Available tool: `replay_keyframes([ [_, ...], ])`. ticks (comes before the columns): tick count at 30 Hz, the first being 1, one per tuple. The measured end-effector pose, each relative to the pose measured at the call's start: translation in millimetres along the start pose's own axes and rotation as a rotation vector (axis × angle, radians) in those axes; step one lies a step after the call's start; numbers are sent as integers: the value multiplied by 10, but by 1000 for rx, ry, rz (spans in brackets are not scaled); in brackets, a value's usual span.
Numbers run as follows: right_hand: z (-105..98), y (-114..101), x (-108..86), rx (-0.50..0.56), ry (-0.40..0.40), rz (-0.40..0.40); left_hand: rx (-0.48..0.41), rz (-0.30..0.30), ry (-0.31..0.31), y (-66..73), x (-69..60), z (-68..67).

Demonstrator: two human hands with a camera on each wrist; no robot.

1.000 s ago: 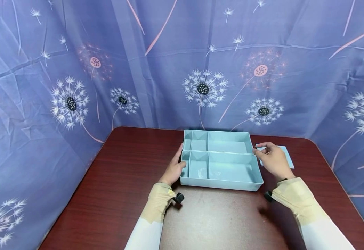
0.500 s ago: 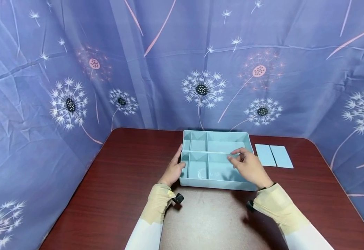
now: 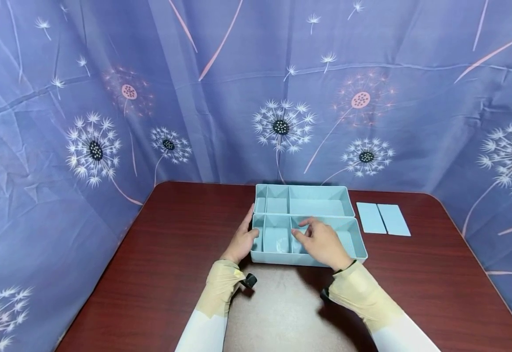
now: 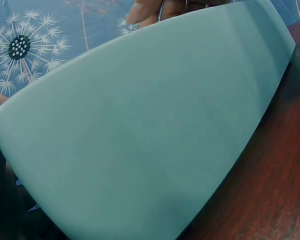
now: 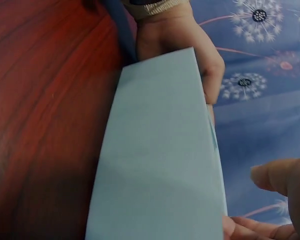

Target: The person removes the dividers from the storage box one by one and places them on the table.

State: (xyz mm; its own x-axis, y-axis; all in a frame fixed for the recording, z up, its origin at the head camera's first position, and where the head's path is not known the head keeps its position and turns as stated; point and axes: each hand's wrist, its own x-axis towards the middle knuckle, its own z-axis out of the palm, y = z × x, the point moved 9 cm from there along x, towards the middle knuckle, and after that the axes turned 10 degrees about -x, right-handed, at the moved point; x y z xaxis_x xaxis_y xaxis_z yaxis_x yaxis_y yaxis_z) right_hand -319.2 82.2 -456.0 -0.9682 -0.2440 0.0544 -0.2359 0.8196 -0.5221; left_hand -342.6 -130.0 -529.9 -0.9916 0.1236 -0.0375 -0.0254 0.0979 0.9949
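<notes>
Two light blue divided boxes lie one behind the other on the table, the near box (image 3: 308, 259) against the far box (image 3: 319, 207). Each has two small compartments at the left and a long one at the right. My left hand (image 3: 239, 244) holds the near box's left end, thumb over the rim and fingers along the outside. Over the near box's long compartment, close to its divider, hovers my right hand (image 3: 324, 245); thumb and index finger are apart, with nothing visible between them. The near box's outer wall (image 4: 140, 125) fills the left wrist view.
Two flat light blue panels (image 3: 371, 218) lie side by side on the dark red table (image 3: 185, 230), right of the boxes. A patterned blue curtain (image 3: 220, 122) hangs behind the table and along its sides.
My right hand has moved left, from beside the flat panels to above the near box, uncovering both panels. The left hand keeps its hold on the box.
</notes>
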Motion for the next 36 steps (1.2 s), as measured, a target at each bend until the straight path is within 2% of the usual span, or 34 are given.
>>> replay_keyframes([
  [10, 239, -97, 67, -70, -41, 58, -3, 10, 3, -5, -11, -5],
  [18, 292, -141, 81, -135, -24, 51, -2, 17, 5, -3, -7, -8],
  [28, 341, -126, 69, -91, -6, 80, 9, 12, 8, -3, 8, -20],
  [36, 333, -102, 38, -112, 36, 100, 0, 22, 6, 10, 6, -8],
])
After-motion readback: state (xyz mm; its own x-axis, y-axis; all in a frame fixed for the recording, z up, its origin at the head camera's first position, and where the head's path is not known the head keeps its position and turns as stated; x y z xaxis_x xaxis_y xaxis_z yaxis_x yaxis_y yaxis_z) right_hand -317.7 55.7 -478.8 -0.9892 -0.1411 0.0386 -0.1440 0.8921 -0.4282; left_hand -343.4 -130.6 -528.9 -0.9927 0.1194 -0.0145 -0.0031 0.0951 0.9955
